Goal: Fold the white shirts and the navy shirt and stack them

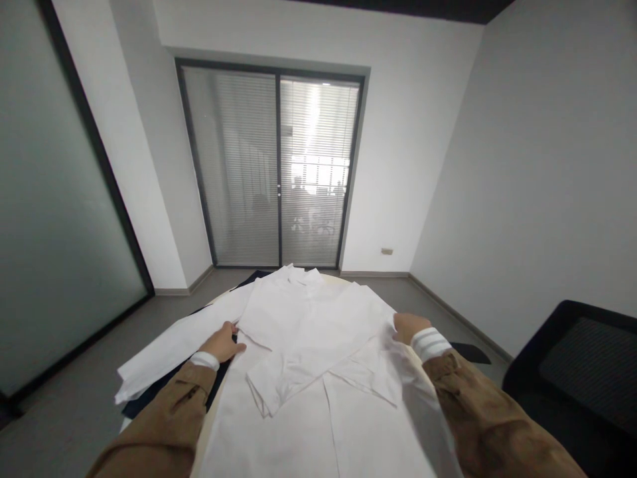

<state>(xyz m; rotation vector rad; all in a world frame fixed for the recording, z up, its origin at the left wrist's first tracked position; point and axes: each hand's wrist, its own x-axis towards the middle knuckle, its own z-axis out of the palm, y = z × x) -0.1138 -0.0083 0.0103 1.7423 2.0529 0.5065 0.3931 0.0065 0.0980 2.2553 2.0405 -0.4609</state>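
Two hands rest on a white shirt (318, 345) spread flat across a table, collar toward the far blinds (276, 172). At the left, one long sleeve (179, 345) trails off over dark cloth (164, 385). The left hand (222, 344) lies on the shirt's edge, fingers curled, pinching fabric. The right hand (405, 327) grips the opposite edge, fingers closed on cloth. No writing is readable. A black chair (572, 372) stands far right.

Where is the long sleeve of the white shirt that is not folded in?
In the head view, the unfolded sleeve stretches out to the left over the table edge, beside the left hand; the right hand is on the opposite side of the white shirt.
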